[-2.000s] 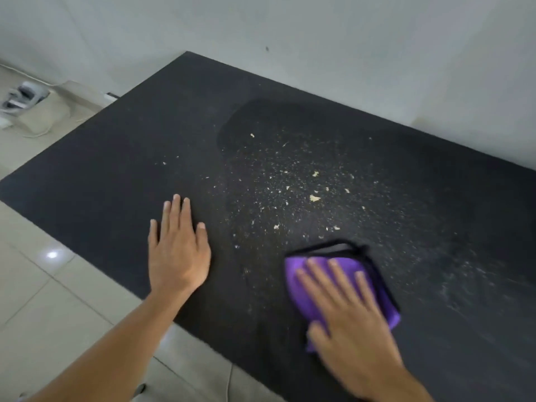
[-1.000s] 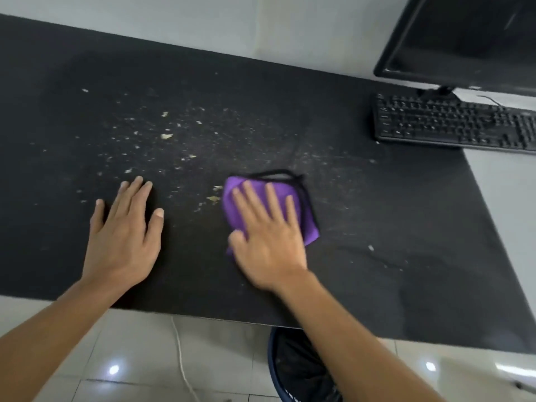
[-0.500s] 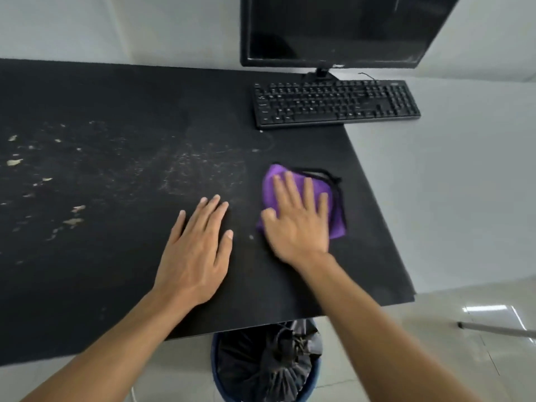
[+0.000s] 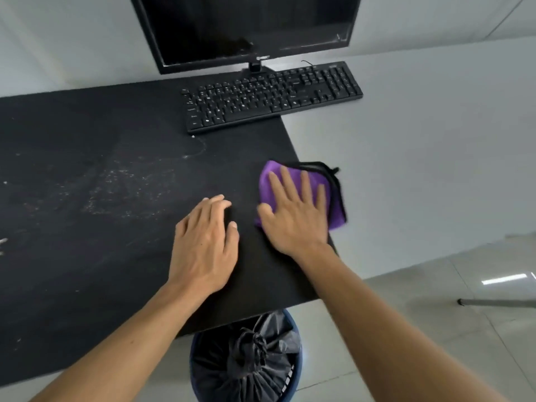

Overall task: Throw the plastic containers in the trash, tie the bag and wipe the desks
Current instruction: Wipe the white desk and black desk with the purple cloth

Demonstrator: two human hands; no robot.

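Since half a second ago the right hand [image 4: 295,211] has slid the purple cloth [image 4: 333,192] further to the right, so that the cloth now overhangs the right edge of the black mat [image 4: 87,227] and partly lies on the bare grey table [image 4: 420,140] beside it; the left hand [image 4: 204,245] has followed in the same direction. Both hands are open and flat, palms down. The right hand presses on the cloth with fingers spread, covering most of its left and middle part, while the cloth's dark-edged border shows beyond the fingertips and to the right of the little finger. The left hand rests directly on the mat, just beside the right thumb but not touching the cloth, its fingers together and slightly bent. To the left of the hands the mat carries pale smears and scattered crumbs [image 4: 116,184]. Farther back a black keyboard [image 4: 272,97] lies half on the mat and half on the grey surface, with a dark monitor [image 4: 246,27] standing behind it. Below the near edge of the table, between the forearms, a blue bin [image 4: 298,369] on the tiled floor holds a black trash bag [image 4: 249,355] gathered and knotted at the top.
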